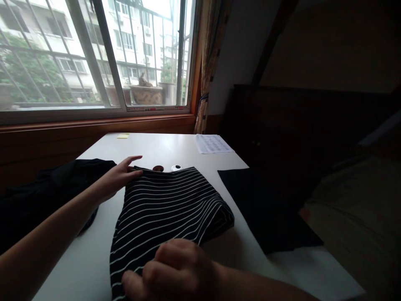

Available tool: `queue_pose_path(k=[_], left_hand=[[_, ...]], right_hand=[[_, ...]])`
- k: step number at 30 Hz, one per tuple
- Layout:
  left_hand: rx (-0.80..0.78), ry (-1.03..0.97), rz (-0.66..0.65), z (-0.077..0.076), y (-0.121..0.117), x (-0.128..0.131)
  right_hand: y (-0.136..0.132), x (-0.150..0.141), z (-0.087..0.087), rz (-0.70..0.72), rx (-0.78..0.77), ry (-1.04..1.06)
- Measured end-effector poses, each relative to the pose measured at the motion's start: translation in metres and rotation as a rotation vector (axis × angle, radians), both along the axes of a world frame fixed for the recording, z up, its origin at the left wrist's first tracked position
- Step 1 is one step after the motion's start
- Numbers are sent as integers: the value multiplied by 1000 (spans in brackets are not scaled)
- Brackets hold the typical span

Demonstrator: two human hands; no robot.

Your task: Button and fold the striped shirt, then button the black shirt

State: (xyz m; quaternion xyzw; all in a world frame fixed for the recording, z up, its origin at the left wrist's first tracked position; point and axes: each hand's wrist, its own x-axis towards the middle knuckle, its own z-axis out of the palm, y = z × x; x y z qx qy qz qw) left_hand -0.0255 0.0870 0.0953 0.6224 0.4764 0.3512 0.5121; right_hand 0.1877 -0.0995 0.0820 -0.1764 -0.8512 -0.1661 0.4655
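Note:
A black cloth with thin white stripes (163, 196) is spread over the white table in front of me. At its far left corner, my left hand (123, 172) pinches the edge, one finger stretched out above it. My right hand (175, 269) is curled closed on the near part of the cloth, and its fingers hide what they grip. Toward the right, the cloth lifts and folds over, leaving a dark opening at its end.
A crumpled dark cloth (62, 179) lies on the left, and a flat black cloth (263, 209) hangs over the right edge. Printed papers (213, 144), a yellow note (123, 136) and two small round items, one brown (158, 168), one white (176, 167), are on the white table (150, 146).

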Motion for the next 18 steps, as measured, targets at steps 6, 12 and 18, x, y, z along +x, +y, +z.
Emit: queue_pose_path(k=[6, 12, 18], left_hand=[[-102, 66, 44, -32, -16, -34], [-212, 76, 70, -73, -16, -55], [-280, 107, 64, -80, -25, -53]], right_hand=[[-4, -35, -58, 81, -88, -214], [0, 3, -61, 107, -244, -354], [17, 108, -34, -259, -627, -477]])
